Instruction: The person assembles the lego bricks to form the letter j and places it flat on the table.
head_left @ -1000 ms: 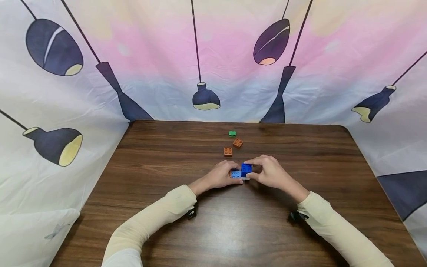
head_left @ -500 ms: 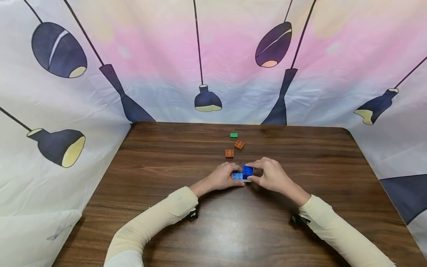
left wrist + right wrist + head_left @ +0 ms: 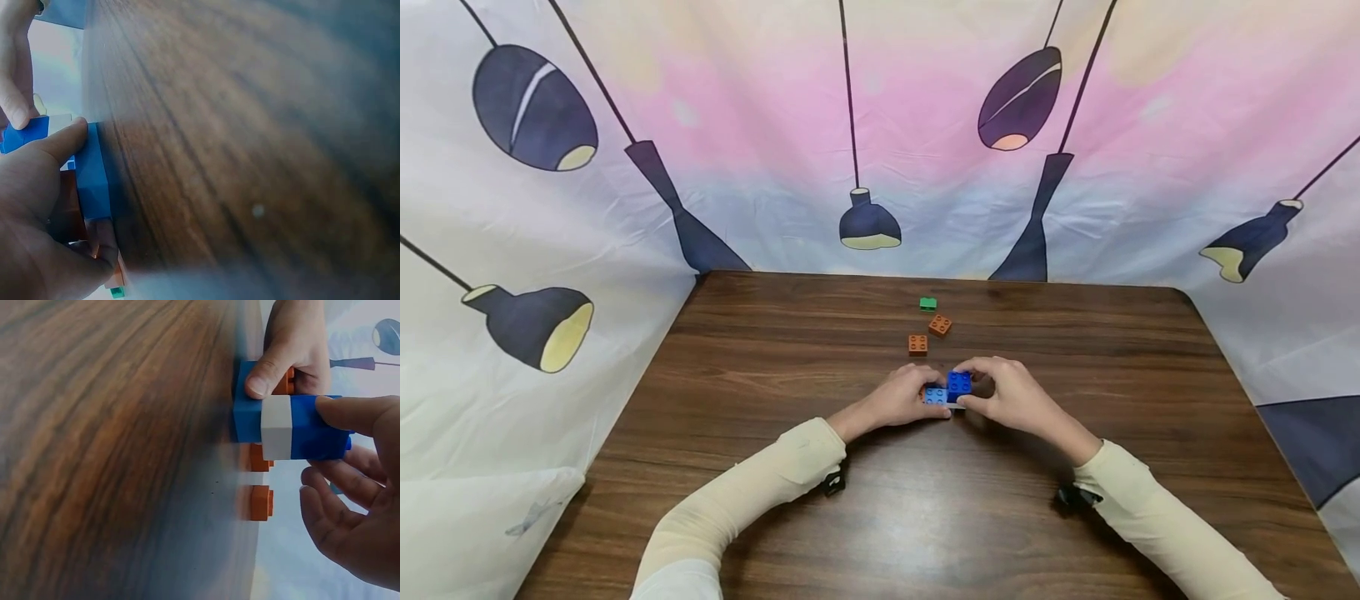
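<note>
My left hand (image 3: 901, 396) grips a blue base brick (image 3: 248, 422) low over the table, its thumb along the near side. An orange brick (image 3: 67, 209) sits on the base within that hand, mostly hidden by the fingers. On the base's right end stands a white brick (image 3: 277, 436), with a dark blue brick (image 3: 312, 432) on top of it. My right hand (image 3: 1006, 393) pinches the dark blue brick between thumb and fingers. In the head view, light blue studs (image 3: 935, 397) show between the hands.
Beyond the hands, two loose orange bricks, one nearer (image 3: 917, 344) and one farther (image 3: 940, 325), lie on the wooden table (image 3: 775, 333). A small green brick (image 3: 928, 304) lies behind them. A lamp-patterned cloth (image 3: 760, 167) hangs along the table's far edge.
The head view has shifted slightly. Both hands keep the same hold on the bricks, with no clear movement between them.
</note>
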The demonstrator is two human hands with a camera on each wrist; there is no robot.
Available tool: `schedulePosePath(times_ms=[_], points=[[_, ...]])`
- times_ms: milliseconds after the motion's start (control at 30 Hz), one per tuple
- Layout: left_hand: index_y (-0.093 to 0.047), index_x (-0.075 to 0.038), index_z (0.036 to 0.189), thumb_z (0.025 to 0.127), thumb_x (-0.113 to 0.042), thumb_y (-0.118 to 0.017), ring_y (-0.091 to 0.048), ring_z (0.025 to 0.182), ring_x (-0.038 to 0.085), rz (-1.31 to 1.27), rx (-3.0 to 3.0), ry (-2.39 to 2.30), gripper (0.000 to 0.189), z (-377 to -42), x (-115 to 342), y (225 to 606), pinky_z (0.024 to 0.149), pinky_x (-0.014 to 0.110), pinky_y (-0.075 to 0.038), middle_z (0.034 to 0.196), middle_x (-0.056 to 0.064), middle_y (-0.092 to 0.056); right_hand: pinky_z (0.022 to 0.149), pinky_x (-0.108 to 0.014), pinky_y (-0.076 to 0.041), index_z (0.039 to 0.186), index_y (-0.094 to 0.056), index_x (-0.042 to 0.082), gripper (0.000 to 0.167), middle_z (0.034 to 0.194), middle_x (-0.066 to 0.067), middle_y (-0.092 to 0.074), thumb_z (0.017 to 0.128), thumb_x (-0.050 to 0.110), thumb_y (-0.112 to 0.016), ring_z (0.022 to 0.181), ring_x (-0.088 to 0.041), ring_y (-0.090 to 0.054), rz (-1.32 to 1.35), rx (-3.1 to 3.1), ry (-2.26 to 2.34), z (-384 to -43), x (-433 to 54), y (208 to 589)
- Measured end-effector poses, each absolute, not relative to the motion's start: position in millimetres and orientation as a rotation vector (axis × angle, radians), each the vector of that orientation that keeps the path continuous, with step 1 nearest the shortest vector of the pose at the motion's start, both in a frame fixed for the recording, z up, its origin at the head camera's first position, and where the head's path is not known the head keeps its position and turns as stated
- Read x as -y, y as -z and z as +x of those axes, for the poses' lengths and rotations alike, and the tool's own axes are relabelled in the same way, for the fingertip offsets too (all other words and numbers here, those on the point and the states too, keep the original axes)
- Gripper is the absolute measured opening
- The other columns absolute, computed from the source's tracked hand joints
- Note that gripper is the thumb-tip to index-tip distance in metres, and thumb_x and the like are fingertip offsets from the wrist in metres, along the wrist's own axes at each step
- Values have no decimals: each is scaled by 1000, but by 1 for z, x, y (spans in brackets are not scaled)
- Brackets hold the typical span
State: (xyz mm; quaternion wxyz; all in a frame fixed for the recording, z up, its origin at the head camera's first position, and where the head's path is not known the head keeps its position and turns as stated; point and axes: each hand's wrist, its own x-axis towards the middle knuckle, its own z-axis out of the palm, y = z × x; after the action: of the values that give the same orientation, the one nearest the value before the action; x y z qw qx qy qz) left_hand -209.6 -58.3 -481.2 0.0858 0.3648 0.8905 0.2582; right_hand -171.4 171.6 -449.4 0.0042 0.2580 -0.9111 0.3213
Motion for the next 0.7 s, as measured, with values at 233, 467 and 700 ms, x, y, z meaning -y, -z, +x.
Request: schedulePosePath(times_ms=[233, 467, 700], points=[[-72, -12, 119, 89, -38, -81, -62, 95, 11, 1110, -2656, -787, 41, -211, 59, 483, 81, 28, -48, 113, 0, -72, 82, -39, -56, 129, -69, 13, 41, 118, -1, -72, 94, 33, -76, 104, -17, -67, 819, 2851, -1131, -176, -175, 442], [-72, -12, 118, 89, -38, -81, -61, 95, 12, 1093, -2660, -803, 40, -211, 60, 482, 81, 28, -48, 111, 0, -72, 84, -40, -56, 126, -70, 7, 35, 117, -7, -73, 98, 28, -71, 103, -18, -68, 783, 2804, -1254, -192, -179, 434], [-72, -12, 120, 89, -39, -80, -60, 99, 15, 1056, -2670, -762, 42, -208, 58, 481, 85, 32, -47, 114, -1, -72, 84, -43, -56, 124, -71, 5, 35, 112, -6, -74, 98, 28, -71, 100, -21, -69, 697, 2803, -1247, -213, -179, 432]])
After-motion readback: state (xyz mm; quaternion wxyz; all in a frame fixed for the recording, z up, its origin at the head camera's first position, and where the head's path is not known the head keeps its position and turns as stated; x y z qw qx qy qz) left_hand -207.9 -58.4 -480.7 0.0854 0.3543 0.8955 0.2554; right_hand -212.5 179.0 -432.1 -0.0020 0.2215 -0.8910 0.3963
